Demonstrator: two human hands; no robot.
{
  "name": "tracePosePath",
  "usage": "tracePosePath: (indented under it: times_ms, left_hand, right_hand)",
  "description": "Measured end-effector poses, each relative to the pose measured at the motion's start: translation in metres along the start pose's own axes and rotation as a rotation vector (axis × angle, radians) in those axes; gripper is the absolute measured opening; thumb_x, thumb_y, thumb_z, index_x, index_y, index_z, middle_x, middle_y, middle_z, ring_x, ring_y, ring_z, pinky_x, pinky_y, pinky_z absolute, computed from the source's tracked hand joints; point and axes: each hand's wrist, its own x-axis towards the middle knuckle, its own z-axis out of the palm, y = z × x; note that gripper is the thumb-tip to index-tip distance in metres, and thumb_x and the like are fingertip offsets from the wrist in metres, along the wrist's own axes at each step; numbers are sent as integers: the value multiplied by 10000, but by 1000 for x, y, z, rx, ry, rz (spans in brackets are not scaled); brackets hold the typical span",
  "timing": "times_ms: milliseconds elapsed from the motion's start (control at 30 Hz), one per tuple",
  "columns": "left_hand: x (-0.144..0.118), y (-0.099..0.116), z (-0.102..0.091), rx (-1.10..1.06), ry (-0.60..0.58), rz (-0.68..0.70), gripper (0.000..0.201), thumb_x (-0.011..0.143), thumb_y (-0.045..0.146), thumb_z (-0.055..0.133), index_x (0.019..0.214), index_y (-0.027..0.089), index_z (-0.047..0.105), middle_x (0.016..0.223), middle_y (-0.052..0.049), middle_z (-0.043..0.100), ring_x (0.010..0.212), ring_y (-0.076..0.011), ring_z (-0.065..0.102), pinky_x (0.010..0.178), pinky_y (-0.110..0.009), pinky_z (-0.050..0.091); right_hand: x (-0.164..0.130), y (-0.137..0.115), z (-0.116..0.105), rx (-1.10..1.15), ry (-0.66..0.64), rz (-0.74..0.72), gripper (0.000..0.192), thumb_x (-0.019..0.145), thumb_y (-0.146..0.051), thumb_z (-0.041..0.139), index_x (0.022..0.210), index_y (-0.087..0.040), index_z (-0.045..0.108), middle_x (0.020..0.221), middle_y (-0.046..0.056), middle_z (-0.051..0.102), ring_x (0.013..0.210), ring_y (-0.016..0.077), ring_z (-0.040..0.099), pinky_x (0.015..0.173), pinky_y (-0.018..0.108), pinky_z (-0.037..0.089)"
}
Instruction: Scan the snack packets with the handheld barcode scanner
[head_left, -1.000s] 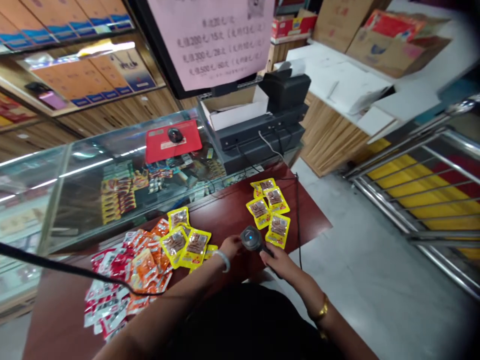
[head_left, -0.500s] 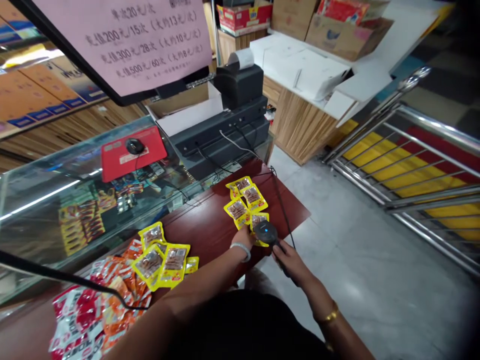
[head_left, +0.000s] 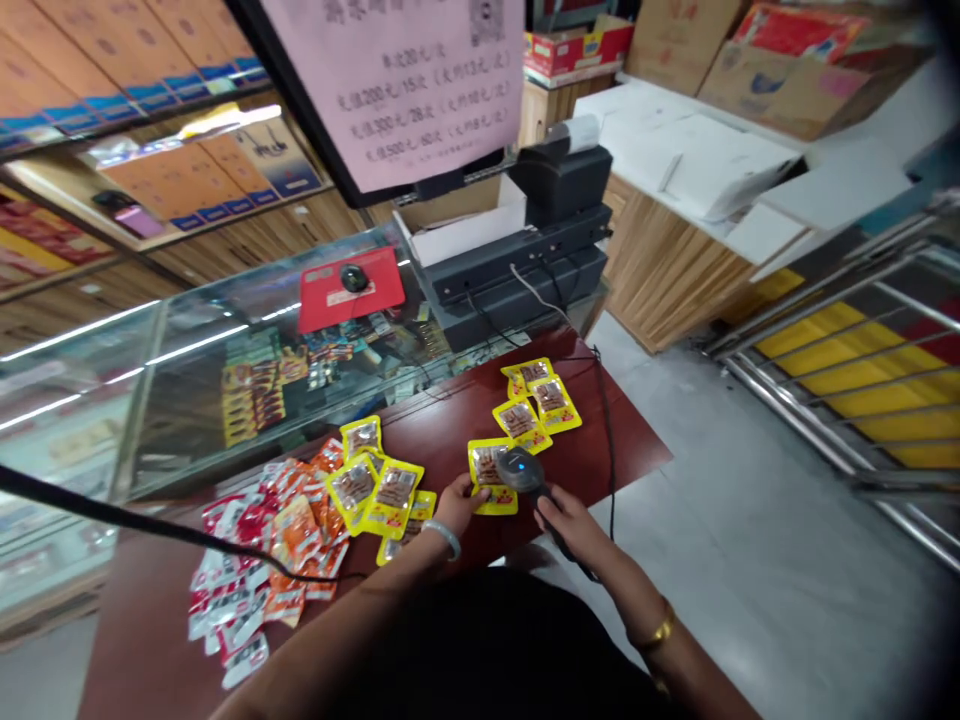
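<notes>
My left hand (head_left: 459,505) pinches the left edge of a yellow snack packet (head_left: 489,458) with a clear window over brown sticks. My right hand (head_left: 566,520) is wrapped round the handle of a black barcode scanner (head_left: 522,468). The scanner's head, with a small blue light, hangs over that packet and hides its right side. Just beyond lie several matching yellow packets (head_left: 551,398). Left of my left hand is another overlapping group of yellow packets (head_left: 394,495), beside a heap of orange packets (head_left: 304,530) and red-and-white packets (head_left: 232,585).
The dark red counter (head_left: 442,425) adjoins a glass display case (head_left: 187,370). On the glass are a red mat (head_left: 315,300), a mouse (head_left: 354,278) and a black till machine (head_left: 525,275). A black cable (head_left: 606,430) crosses the counter's right end. Metal railings (head_left: 825,400) stand at right.
My view has swung left. My left hand has drawn the packet away from the far yellow group, towards the left. The scanner has stayed close over it in my right hand.
</notes>
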Motion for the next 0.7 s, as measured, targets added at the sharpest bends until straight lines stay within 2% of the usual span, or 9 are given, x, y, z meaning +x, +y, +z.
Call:
tracePosePath:
  times_ms: [200, 367, 467, 600, 700]
  left_hand:
    - [-45, -2, -57, 80, 142, -41, 543, 540, 531, 840, 932, 182, 698, 972, -80, 761, 952, -277, 698, 850, -377, 552]
    - [-70, -17, -99, -31, 323, 10, 542, 522, 547, 830, 894, 186, 673, 877, -43, 762, 862, -241, 713, 835, -372, 563]
    - [-83, -17, -132, -8, 444, 34, 511, 535, 518, 825, 882, 176, 671, 819, -43, 758, 832, -245, 714, 793, -356, 567]
    - [-97, -9, -176, 218, 546, -53, 398, 624, 467, 775, 875, 179, 662, 794, -45, 750, 837, -237, 708, 759, -310, 545]
    - [-102, -5, -195, 490, 630, -143, 295, 694, 403, 723, 872, 185, 634, 834, -57, 745, 842, -229, 703, 750, -292, 519]
  right_hand:
    - [23, -8, 61, -86, -267, 46, 551, 827, -724, 531, 975, -194, 540, 554, -80, 464, 413, 79, 357, 398, 206, 274]
    - [42, 6, 93, -288, -376, 1, 481, 862, -680, 522, 886, -200, 520, 564, -66, 486, 445, 97, 411, 417, 214, 301]
    - [49, 11, 107, -406, -426, -58, 441, 883, -633, 527, 889, -192, 554, 585, -41, 533, 486, 119, 464, 466, 232, 344]
    - [50, 10, 120, -447, -455, -85, 436, 890, -622, 521, 909, -190, 576, 587, -34, 540, 486, 123, 463, 473, 236, 346]
    - [50, 10, 122, -420, -442, -47, 452, 880, -646, 521, 917, -199, 578, 570, -43, 528, 449, 112, 433, 441, 225, 323]
